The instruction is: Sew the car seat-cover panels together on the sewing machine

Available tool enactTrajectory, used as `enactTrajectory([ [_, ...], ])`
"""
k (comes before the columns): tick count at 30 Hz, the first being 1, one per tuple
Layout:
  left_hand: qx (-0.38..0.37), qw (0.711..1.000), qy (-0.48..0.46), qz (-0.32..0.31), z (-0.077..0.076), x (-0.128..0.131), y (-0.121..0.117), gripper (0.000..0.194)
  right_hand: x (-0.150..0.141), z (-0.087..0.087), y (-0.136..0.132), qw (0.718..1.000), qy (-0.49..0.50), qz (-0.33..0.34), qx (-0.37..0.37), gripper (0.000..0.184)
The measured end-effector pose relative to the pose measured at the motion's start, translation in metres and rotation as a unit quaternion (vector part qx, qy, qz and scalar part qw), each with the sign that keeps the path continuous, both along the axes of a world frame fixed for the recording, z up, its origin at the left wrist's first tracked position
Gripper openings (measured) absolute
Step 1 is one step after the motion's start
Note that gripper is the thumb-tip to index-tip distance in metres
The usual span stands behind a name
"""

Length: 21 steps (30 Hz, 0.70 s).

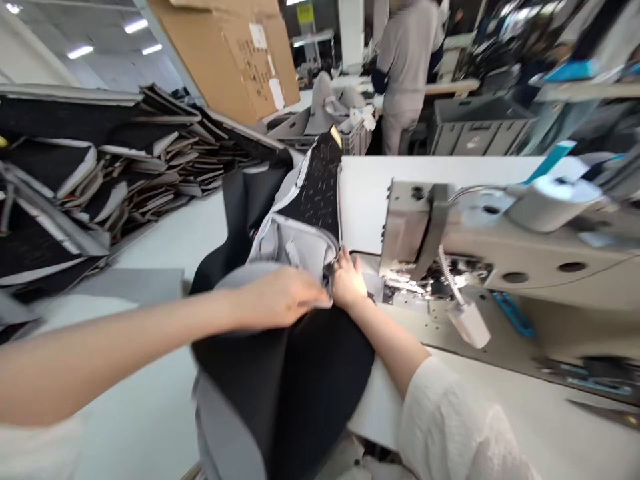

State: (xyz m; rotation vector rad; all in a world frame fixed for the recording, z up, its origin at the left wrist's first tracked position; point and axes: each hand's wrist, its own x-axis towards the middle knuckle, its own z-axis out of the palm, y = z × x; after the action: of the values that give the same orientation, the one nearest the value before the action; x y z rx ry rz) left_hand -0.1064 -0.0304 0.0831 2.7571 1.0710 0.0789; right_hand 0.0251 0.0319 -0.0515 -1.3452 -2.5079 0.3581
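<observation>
Holding the piece's (320,387) gray edge in the left hand (295,297), fingers curled shut over it, a little blurred, just left of the machine (530,247). Keeping the right hand (349,279) on the same edge, nearer the machine, fingers partly straight and slightly apart; cannot tell if pinching or only pressing there. Showing bare forearms, with pale sleeves at both elbows.

Spreading on both sides of the machine, under all this: a white table (130,413). Piled far left of the machine: a heap of black and gray panels (40,120). Standing behind that heap, left of the machine and beyond: a cardboard box (210,60). Lying left of the machine, draped over the table's near edge: the piece, black and gray, marked with white dashes on its far end. Visible beyond the machine: a person (405,60) in gray, turned away; right of that person, a gray crate (480,127). Set on top of the machine: a white cone (557,203). Hanging at the machine's front: a small white lamp (469,323). Resting under the machine's arm: a blue tool (515,315).
</observation>
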Motion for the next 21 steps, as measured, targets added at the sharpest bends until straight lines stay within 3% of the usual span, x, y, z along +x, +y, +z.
enactTrajectory([
  [3, -0.049, 0.988, -0.08, 0.121, -0.012, 0.007, -0.019, 0.03, 0.003, 0.004, 0.008, 0.999, -0.039, 0.014, 0.034, 0.049],
  [8, -0.05, 0.964, -0.161, 0.207, -0.013, 0.012, -0.017, 0.028, 0.003, 0.004, 0.008, 0.997, -0.042, -0.058, 0.039, 0.044],
  [10, -0.086, 0.936, -0.197, 0.28, -0.013, 0.021, -0.013, 0.027, 0.003, 0.005, 0.009, 0.997, -0.038, -0.065, 0.034, 0.045],
  [12, -0.128, 0.901, -0.257, 0.324, -0.022, 0.032, -0.007, 0.028, 0.002, 0.007, 0.01, 0.997, -0.034, -0.067, 0.028, 0.044],
  [14, -0.142, 0.879, -0.332, 0.31, -0.041, 0.041, -0.001, 0.028, 0.003, 0.008, 0.008, 0.997, -0.032, -0.07, 0.02, 0.044],
  [16, -0.119, 0.885, -0.369, 0.258, -0.064, 0.042, 0.006, 0.027, 0.01, 0.008, -0.004, 0.998, -0.031, -0.061, 0.011, 0.045],
  [19, -0.057, 0.935, -0.31, 0.16, -0.09, 0.033, 0.015, 0.026, 0.038, 0.009, -0.05, 1.0, -0.029, -0.009, 0.001, 0.044],
  [21, -0.042, 0.966, -0.229, 0.116, -0.097, 0.027, 0.022, 0.026, 0.065, 0.009, -0.093, 0.997, -0.022, 0.074, -0.005, 0.05],
])
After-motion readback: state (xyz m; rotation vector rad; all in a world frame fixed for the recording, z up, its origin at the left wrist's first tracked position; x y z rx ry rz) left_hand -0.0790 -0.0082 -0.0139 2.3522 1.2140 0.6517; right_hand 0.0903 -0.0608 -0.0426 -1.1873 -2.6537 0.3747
